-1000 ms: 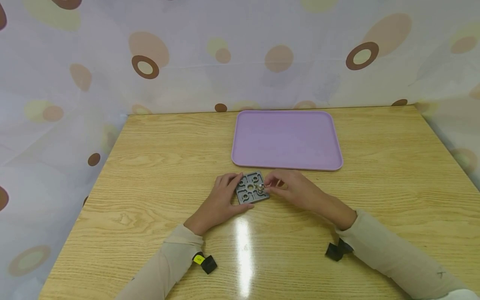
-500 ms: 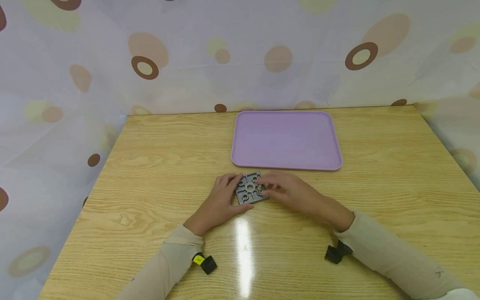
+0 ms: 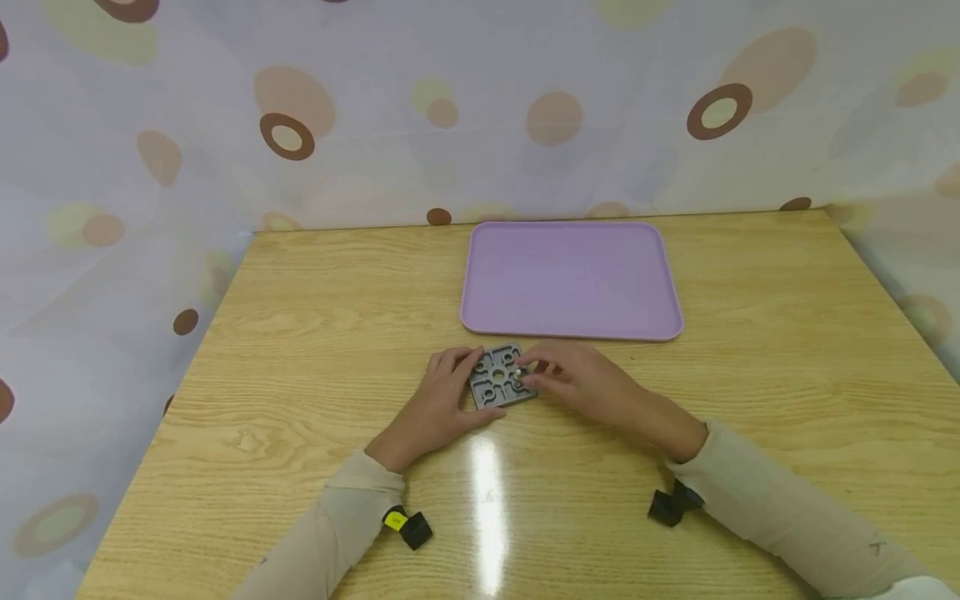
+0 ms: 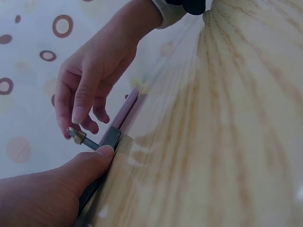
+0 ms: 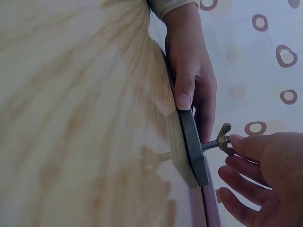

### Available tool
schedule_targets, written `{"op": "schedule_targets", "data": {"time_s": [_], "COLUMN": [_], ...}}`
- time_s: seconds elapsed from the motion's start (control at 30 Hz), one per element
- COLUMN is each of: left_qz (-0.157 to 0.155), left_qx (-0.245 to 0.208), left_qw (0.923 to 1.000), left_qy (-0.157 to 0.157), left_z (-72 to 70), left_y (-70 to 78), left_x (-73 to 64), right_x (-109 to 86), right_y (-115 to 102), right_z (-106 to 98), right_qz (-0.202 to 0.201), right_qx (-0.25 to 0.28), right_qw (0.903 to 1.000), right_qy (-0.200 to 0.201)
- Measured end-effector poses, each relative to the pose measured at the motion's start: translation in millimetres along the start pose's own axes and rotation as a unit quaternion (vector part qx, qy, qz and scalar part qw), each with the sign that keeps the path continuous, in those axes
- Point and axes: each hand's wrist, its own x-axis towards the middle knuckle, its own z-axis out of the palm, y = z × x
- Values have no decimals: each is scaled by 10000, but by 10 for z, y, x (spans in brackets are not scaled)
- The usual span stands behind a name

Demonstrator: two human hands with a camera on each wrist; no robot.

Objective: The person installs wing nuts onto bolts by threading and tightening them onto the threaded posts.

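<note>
A square grey metal plate (image 3: 487,380) with several round holes lies on the table. My left hand (image 3: 435,408) grips its left side, fingers at the far edge and thumb along the near edge. Near the plate's right side a threaded bolt (image 5: 210,145) stands up, and a brass-coloured wing nut (image 5: 224,141) sits at its top. Around that nut hovers my right hand (image 3: 585,379), its fingers loosely bent and spread. One fingertip touches the nut in the right wrist view, while the thumb stays apart from it in the left wrist view.
A purple tray (image 3: 570,279) lies on the wooden table (image 3: 322,317) just beyond the plate, close to the far edge. Behind the table hangs a patterned cloth (image 3: 480,108). Both forearms wear black wrist cameras.
My right hand has loosened its pinch at the nut, and its fingers now stand apart around it. The left hand and the plate keep their place.
</note>
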Motion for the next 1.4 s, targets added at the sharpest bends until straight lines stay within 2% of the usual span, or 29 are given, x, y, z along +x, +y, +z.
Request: {"op": "schedule_targets", "data": {"time_s": [0.23, 0.47, 1.07, 1.4], "left_qz": [-35, 6, 183, 179], "left_qx": [-61, 44, 99, 109], "left_qw": [10000, 10000, 9998, 9998], "left_qy": [0, 55, 55, 76], "left_z": [-15, -4, 36, 17], "left_y": [-27, -48, -42, -34], "left_x": [-28, -35, -6, -10], "right_x": [5, 4, -5, -5], "right_y": [-7, -20, 35, 25], "right_z": [3, 15, -18, 0], "right_qz": [79, -56, -205, -148], "right_qx": [-90, -116, 137, 317], "right_qw": [9998, 9993, 9995, 9993], "right_qy": [171, 362, 186, 96]}}
